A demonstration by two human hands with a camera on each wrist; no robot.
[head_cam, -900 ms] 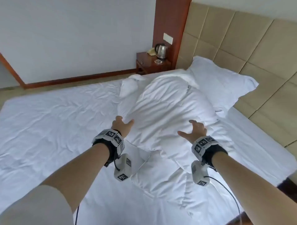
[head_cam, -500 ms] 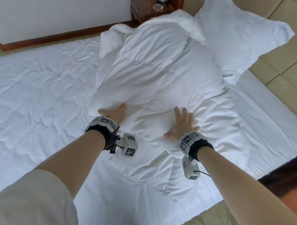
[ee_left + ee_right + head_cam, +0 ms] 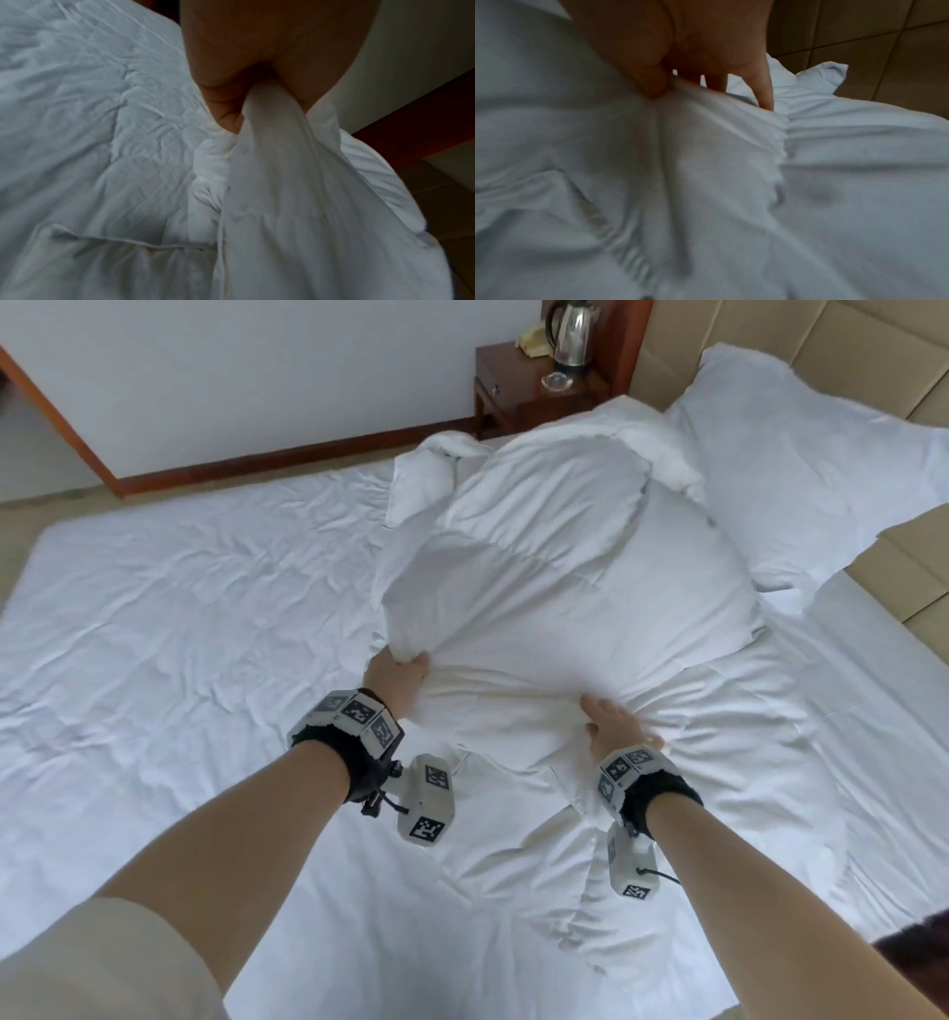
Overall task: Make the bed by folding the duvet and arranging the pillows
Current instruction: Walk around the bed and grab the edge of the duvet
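Nearest the camera, two bare forearms are stretched out over the bed [image 3: 154, 618], each wrist wrapped in a black band with marker blocks. The left hand [image 3: 395, 677] is clamped on the duvet [image 3: 554, 588]: in the left wrist view a thick fold of white cloth [image 3: 270, 113] is seen bunched between thumb and curled fingers [image 3: 226, 113], and creases are drawn towards that grip. The right hand [image 3: 613, 726] is laid on the duvet's near edge, just beside the left. Its thumb and fingers [image 3: 765, 89] are curled down into the cloth, and a ridge of fabric is pinched between them in the right wrist view, with puckers gathered around it.

The duvet itself is heaped in a crumpled mound in the middle of the bed, spread over the wrinkled white sheet, its near end trailing down towards the person. Beyond and to the right, a white pillow [image 3: 801, 469] is propped against the padded beige headboard [image 3: 821, 336], touched by the duvet's far end. Farther back, a wooden bedside stand [image 3: 518, 397] is seen by the wall, with a metal kettle [image 3: 572, 333] on top.
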